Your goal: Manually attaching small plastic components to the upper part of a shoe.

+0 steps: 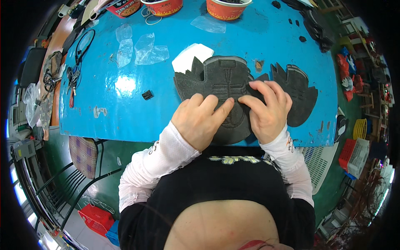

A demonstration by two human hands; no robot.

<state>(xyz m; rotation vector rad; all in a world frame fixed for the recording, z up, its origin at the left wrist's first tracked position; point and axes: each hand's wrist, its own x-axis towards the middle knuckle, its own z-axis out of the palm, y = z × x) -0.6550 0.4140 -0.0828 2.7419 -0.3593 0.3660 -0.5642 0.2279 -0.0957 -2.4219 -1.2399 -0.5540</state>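
Note:
A dark grey moulded foam piece (227,79) with grooved lines and a jagged left edge lies at the table's near edge. On its lower left rests my left hand (200,118), index finger pressing the grooved surface and the other fingers curled around the near side. At the right edge of the same piece, my right hand (268,112) is closed in a pinch, thumb and index finger close together. What lies between those fingertips is too small to make out. Just right of that hand is a second similar foam piece (298,98). A white sheet (191,58) shows behind the first piece.
Paper tubs (228,9) stand at the back of the blue table (158,121). Clear plastic scraps (152,52), a small black piece (147,95) and a cable (81,52) lie leftward. More dark pieces (318,29) sit at the far right. A chair (83,156) stands at left.

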